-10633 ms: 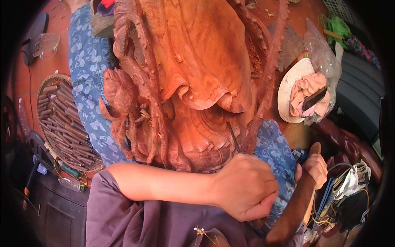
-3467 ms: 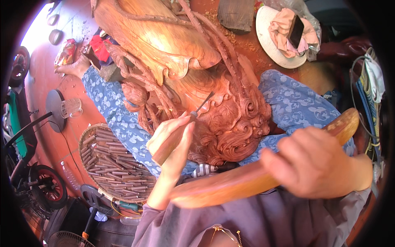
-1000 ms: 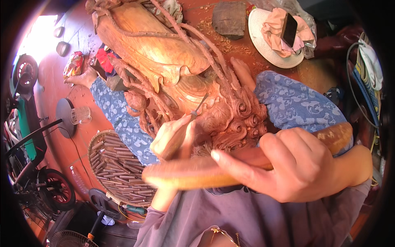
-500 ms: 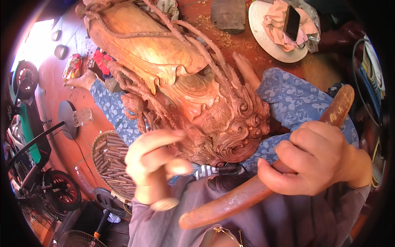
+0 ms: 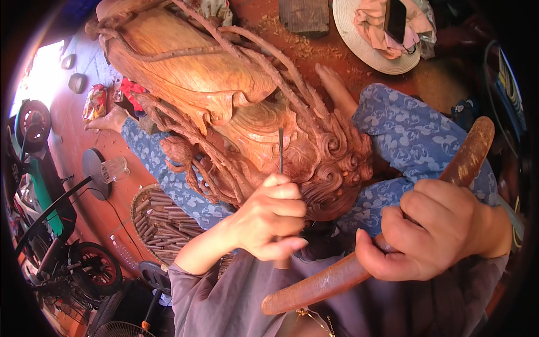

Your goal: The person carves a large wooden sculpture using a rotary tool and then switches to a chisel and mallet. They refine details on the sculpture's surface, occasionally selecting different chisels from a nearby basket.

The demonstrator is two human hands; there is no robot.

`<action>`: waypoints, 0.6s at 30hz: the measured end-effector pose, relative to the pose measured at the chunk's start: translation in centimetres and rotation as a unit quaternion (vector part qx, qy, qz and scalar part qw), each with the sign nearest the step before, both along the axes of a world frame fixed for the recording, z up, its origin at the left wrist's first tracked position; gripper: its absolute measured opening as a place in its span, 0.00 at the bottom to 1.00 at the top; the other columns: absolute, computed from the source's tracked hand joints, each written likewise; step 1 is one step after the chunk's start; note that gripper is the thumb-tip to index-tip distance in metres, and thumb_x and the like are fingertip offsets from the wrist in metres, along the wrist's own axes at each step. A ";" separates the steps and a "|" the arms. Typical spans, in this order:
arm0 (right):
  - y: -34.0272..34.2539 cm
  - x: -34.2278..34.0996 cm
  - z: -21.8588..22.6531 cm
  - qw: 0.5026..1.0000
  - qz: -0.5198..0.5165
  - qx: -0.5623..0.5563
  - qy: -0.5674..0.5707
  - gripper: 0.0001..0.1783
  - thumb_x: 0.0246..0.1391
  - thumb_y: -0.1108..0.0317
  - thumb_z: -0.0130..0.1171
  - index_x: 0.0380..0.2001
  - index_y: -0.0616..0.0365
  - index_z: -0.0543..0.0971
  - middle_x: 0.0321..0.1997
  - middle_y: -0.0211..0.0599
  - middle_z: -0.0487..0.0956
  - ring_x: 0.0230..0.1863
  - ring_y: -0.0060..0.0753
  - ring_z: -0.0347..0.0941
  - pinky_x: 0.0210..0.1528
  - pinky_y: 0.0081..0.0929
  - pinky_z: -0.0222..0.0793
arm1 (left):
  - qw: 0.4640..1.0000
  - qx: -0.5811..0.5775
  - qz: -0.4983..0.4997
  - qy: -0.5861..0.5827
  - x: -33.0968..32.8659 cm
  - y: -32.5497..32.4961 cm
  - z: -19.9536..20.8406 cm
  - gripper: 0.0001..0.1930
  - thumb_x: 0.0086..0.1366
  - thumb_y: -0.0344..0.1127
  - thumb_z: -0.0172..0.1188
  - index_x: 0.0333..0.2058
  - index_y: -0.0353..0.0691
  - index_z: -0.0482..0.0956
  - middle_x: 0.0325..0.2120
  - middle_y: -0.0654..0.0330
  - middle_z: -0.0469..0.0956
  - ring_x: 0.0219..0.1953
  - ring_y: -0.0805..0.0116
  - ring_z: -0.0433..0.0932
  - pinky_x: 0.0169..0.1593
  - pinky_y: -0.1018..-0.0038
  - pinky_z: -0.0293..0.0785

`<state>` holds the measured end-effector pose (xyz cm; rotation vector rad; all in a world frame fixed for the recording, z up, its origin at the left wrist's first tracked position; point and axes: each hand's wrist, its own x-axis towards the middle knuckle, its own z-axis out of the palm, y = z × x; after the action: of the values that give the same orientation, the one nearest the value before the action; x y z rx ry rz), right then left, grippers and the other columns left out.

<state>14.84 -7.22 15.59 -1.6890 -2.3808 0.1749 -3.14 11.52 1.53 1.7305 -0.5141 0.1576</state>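
A large reddish carved wood sculpture (image 5: pixel 224 95) with long tendrils and curled scrollwork lies across my lap, over blue patterned trousers (image 5: pixel 415 129). My left hand (image 5: pixel 269 219) grips a thin metal chisel (image 5: pixel 280 147). The blade points up onto the carved scrollwork near the middle of the piece. My right hand (image 5: pixel 438 230) is closed around a long reddish wooden club (image 5: pixel 337 275), held at a slant a little away from the carving, its far end up at the right.
A round woven basket (image 5: pixel 160 224) full of several wooden-handled tools sits at the lower left. A straw hat (image 5: pixel 370 39) holding a pink cloth and a dark phone lies at the top right. A wood block (image 5: pixel 306 16), wood chips, a bicycle wheel (image 5: pixel 92 269) and a fan surround me.
My left hand has turned the chisel blade-up and set it against the scrollwork. The right hand has swung the wooden club back to the right, away from the carving.
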 end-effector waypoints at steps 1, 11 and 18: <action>0.0 -0.1 -0.1 1.000 -0.002 0.001 0.000 0.12 0.40 0.67 0.60 0.33 0.42 0.78 0.25 0.28 0.64 0.21 0.23 0.61 0.20 0.18 0.58 | 0.999 -0.043 -0.003 -0.001 -0.1 0.4 -0.7 0.18 0.57 0.43 0.53 0.13 0.42 0.65 0.16 0.61 0.60 0.22 0.60 0.62 0.35 0.65 0.56; 1.0 -0.6 -0.1 0.999 0.003 -0.039 0.013 0.14 0.41 0.68 0.62 0.36 0.45 0.78 0.26 0.28 0.64 0.20 0.22 0.59 0.19 0.19 0.53 | 0.983 -0.180 0.004 0.039 -1.0 3.4 -1.9 0.16 0.53 0.42 0.46 0.11 0.45 0.63 0.13 0.63 0.62 0.21 0.61 0.63 0.34 0.66 0.58; 1.7 -0.9 0.1 0.999 0.012 -0.052 0.008 0.15 0.41 0.68 0.62 0.37 0.48 0.78 0.26 0.28 0.64 0.20 0.23 0.59 0.19 0.19 0.53 | 0.982 -0.183 -0.015 0.045 -0.9 3.6 -2.3 0.15 0.52 0.42 0.47 0.11 0.45 0.63 0.13 0.63 0.62 0.21 0.60 0.63 0.35 0.66 0.58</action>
<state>13.98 -5.51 15.70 -1.6979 -2.4206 0.3208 -4.07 15.15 -0.76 1.3625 -0.4155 0.1424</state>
